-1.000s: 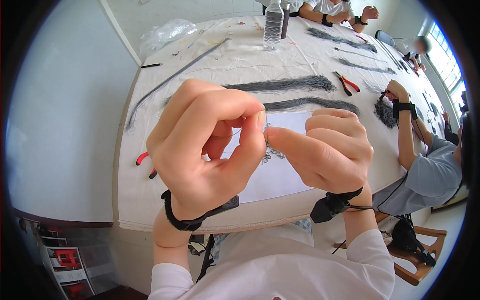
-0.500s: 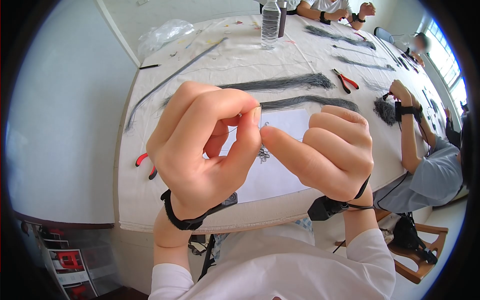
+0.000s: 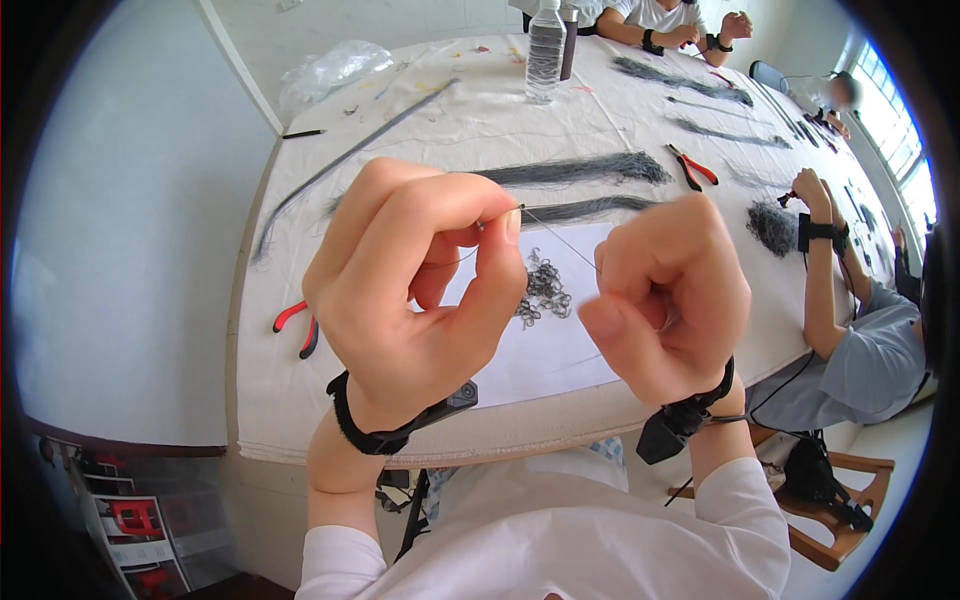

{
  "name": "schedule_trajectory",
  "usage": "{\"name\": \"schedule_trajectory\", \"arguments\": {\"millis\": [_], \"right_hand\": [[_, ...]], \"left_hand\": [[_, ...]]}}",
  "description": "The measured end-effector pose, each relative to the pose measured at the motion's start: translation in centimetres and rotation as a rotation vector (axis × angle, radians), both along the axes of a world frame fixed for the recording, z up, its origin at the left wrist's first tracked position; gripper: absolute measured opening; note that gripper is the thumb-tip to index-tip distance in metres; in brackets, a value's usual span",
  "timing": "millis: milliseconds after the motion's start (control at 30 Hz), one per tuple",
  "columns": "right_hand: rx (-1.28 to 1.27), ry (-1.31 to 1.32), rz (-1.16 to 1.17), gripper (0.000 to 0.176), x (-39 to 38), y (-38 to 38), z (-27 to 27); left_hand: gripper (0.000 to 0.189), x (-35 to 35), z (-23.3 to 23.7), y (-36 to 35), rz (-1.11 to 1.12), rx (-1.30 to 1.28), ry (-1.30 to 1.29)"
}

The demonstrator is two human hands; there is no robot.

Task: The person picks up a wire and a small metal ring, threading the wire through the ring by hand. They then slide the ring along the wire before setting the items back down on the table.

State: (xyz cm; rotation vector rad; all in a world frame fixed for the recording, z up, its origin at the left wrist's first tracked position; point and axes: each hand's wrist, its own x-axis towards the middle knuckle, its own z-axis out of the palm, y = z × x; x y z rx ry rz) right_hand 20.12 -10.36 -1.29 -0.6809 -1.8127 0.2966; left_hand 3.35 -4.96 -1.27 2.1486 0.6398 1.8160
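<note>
My left hand (image 3: pixel 415 290) pinches a thin dark wire (image 3: pixel 562 241) between thumb and index finger, over a sheet of white paper (image 3: pixel 520 372). From that pinch the wire runs down to my right hand (image 3: pixel 675 295), whose fingers are curled closed around its other end. A pile of small bent wire pieces (image 3: pixel 543 290) lies on the paper between the two hands. Behind the hands are two bundles of grey wire (image 3: pixel 580 170), the nearer one partly covered by my fingers. Pliers with red and black handles (image 3: pixel 312 338) lie left of my left hand.
More red-handled pliers (image 3: pixel 692 167) lie behind my right hand on the white cloth (image 3: pixel 400 120). A water bottle (image 3: pixel 545 55) and dark flask (image 3: pixel 569 45) stand at the back. A tangled wire heap (image 3: pixel 772 228) is near a co-worker's arm (image 3: pixel 822 270) at right.
My right hand has moved away from my left fingertips, to the right, and its fingers have curled in. A wire now spans the gap, and more of the pile shows.
</note>
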Motion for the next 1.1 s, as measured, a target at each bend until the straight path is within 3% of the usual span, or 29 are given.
{"name": "schedule_trajectory", "arguments": {"millis": [67, 200, 267, 467, 600, 667, 800, 867, 900, 967, 1100], "right_hand": [[-0.193, -0.057, -0.214, 0.023, -0.4, -0.6, 0.9], [-0.197, -0.07, -0.353, 0.02, -0.9, -0.5, 1.1], [-0.045, -0.21, -0.408, 0.018, -0.6, -0.3, 0.8], [0.362, -0.256, -0.334, 0.017, -0.4, 1.3, 1.0], [0.311, -0.335, -0.249, 0.014, -0.1, 1.3, 0.4], [-0.47, 0.201, 0.058, 0.009, -1.0, -0.1, 0.0], [-0.679, 0.233, 0.201, 0.006, -0.6, 0.5, 0.6], [-0.42, 0.099, 0.003, 0.014, -0.8, 0.4, 0.2], [-0.42, 0.098, 0.004, 0.014, -1.0, 0.1, 0.2], [-0.125, -0.103, -0.149, 0.014, -1.5, -0.2, 0.3], [0.174, -0.133, -0.119, 0.02, -1.3, 1.1, -0.5]], "left_hand": [[0.011, -0.2, 0.1, 0.0, 0.007, 0.009, 0.008], [0.011, -0.1, 0.0, 0.2, -0.005, 0.07, -0.004], [0.012, -0.2, -0.1, 0.2, -0.009, 0.079, 0.001], [0.011, -0.3, 0.0, 0.2, -0.02, 0.118, 0.032], [0.011, -0.3, -0.1, 0.2, -0.004, 0.125, 0.027], [0.01, -0.4, -0.1, 0.2, -0.004, 0.127, 0.026], [0.01, -0.4, 0.0, 0.1, 0.006, 0.117, 0.024], [0.01, -0.4, 0.1, 0.2, 0.01, 0.113, 0.025], [0.01, -0.5, 0.1, 0.2, 0.013, 0.109, 0.025], [0.011, -0.4, 0.1, 0.2, 0.009, 0.096, 0.016], [0.012, -0.5, 0.2, 0.0, 0.009, 0.075, 0.012]]}}
